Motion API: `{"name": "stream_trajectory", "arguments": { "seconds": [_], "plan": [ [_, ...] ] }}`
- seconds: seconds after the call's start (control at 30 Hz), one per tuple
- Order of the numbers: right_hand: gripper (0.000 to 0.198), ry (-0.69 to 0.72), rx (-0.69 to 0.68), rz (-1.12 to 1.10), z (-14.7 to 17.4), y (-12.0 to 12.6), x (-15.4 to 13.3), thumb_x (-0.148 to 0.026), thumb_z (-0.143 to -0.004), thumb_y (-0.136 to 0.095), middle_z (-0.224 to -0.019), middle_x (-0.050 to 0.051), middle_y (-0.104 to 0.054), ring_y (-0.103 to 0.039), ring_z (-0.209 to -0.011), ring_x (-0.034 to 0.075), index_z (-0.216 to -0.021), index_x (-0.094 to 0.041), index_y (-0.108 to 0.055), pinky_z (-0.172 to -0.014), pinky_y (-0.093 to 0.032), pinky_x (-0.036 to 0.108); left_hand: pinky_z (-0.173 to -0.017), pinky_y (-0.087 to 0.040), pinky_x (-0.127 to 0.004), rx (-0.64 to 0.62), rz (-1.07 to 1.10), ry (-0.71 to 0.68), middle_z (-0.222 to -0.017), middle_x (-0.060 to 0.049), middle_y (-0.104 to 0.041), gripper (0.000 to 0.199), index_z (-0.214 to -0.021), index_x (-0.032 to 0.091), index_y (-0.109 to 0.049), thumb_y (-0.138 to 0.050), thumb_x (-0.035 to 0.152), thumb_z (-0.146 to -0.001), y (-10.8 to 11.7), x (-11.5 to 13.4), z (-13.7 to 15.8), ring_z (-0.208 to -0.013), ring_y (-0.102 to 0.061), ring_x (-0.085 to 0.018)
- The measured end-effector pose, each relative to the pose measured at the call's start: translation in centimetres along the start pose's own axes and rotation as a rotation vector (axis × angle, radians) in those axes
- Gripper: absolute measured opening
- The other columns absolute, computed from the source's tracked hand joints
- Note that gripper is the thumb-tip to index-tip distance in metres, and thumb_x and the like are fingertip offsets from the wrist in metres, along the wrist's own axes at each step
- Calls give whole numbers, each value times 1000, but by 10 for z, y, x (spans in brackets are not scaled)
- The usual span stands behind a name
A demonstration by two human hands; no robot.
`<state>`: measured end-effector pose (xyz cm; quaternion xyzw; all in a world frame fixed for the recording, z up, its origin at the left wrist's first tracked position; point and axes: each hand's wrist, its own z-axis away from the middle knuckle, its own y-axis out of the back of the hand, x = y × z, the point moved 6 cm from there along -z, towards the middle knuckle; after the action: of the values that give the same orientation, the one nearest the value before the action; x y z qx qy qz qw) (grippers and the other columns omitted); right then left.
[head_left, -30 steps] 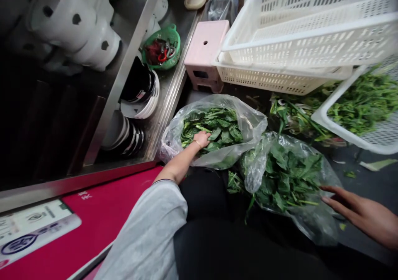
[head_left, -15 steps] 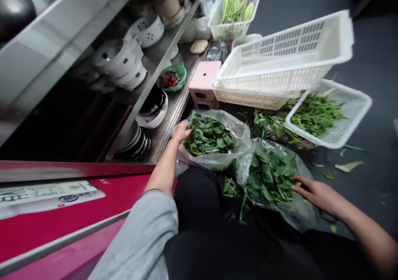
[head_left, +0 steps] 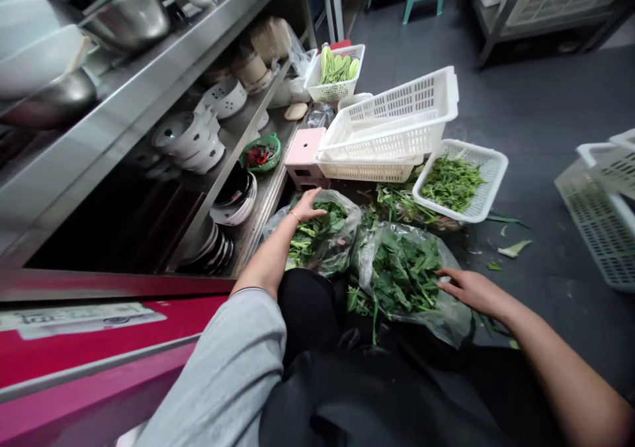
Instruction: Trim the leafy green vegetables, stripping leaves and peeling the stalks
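Two clear plastic bags of leafy greens lie in front of my knees. Over the left bag (head_left: pixel 347 235) my left hand (head_left: pixel 308 205) is open, its thumb apart from the fingers, above the greens (head_left: pixel 310 239) with nothing visible in it. At the right edge of the other bag (head_left: pixel 449 315), my right hand (head_left: pixel 464 288) has its fingertips at the dark green leaves (head_left: pixel 404 268). Those fingers are stretched out and slightly apart, holding nothing that I can see.
Beyond the bags stand a pink stool (head_left: pixel 303 149), stacked white baskets (head_left: pixel 387 129) and a basket of cut greens (head_left: pixel 476 196). Metal shelves with bowls (head_left: pixel 191 143) run along the left. Leaf scraps (head_left: pixel 514 248) lie on the dark floor, with more crates (head_left: pixel 595 209) at far right.
My left hand has come off the left bag's edge, and its fingers have opened over the greens. That bag's mouth has sunk inward. My right hand stays beside its leaves. The view has tilted up.
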<state>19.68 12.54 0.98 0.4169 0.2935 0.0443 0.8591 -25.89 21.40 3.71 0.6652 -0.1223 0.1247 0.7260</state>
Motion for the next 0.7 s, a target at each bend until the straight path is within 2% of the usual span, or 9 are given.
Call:
{"name": "stream_trajectory", "arguments": {
  "seconds": [0.03,0.1,0.17,0.27,0.33,0.43,0.5,0.6,0.7],
  "plan": [
    [45,-1,-1,-12,0,-1,2,-48,-82,-42,-99,11,-71,-67,-91,27,-106,-18,-65,-78,-50,35,-93,-43,-30,82,3,60,-138,-16,-44,77,-140,13,-37,-65,41,-74,5,-18,4,-117,-49,-22],
    [45,-9,-18,-25,0,-3,4,-50,-81,-42,-98,11,-71,-67,-90,28,-106,-19,-65,-77,-51,36,-88,-45,-29,154,-29,234,-131,-16,-51,61,-136,11,-42,-53,39,-83,11,-62,16,-109,-54,-20],
    [46,-7,-43,-34,-4,-6,4,-50,-82,-41,-98,12,-71,-67,-89,29,-106,-19,-64,-77,-51,37,-81,-47,-28,59,-85,371,-110,-13,-64,42,-120,10,-58,-45,33,-87,5,-102,32,-95,-60,-19],
    [46,15,-64,-69,-13,-13,2,-52,-83,-41,-105,11,-69,-66,-93,30,-110,-21,-63,-80,-51,39,-80,-46,-27,-100,-111,390,-92,-8,-70,26,-96,16,-70,-49,26,-84,-28,-132,45,-89,-61,-19],
    [46,9,-84,-86,-19,-19,3,-53,-84,-41,-108,10,-69,-65,-96,30,-111,-23,-62,-81,-51,40,-84,-45,-27,-165,-124,367,-98,-7,-69,24,-95,20,-70,-51,24,-82,-60,-135,39,-95,-61,-19],
    [47,-34,-134,-85,-25,-28,8,-55,-83,-41,-109,10,-68,-65,-98,30,-111,-23,-62,-84,-51,40,-91,-42,-29,-228,-132,339,-114,-9,-63,31,-110,22,-64,-53,22,-81,-109,-125,13,-107,-57,-21],
    [49,-64,-169,-76,-26,-30,9,-55,-83,-40,-111,11,-67,-64,-100,30,-111,-22,-62,-87,-50,39,-94,-41,-34,-255,-129,351,-120,-13,-59,40,-119,20,-57,-56,23,-79,-133,-116,-4,-112,-54,-24],
    [49,-81,-207,-56,-27,-26,4,-55,-85,-38,-114,10,-66,-63,-103,28,-113,-22,-61,-88,-49,37,-96,-39,-43,-272,-113,404,-119,-18,-57,47,-117,16,-55,-65,27,-73,-150,-106,-10,-115,-51,-30],
    [48,-64,-203,-40,-26,-19,-6,-52,-87,-37,-113,10,-66,-63,-102,27,-115,-22,-60,-88,-48,36,-96,-38,-44,-258,-64,459,-114,-15,-59,43,-107,19,-59,-70,28,-67,-139,-104,9,-114,-51,-32]
  ]
}}
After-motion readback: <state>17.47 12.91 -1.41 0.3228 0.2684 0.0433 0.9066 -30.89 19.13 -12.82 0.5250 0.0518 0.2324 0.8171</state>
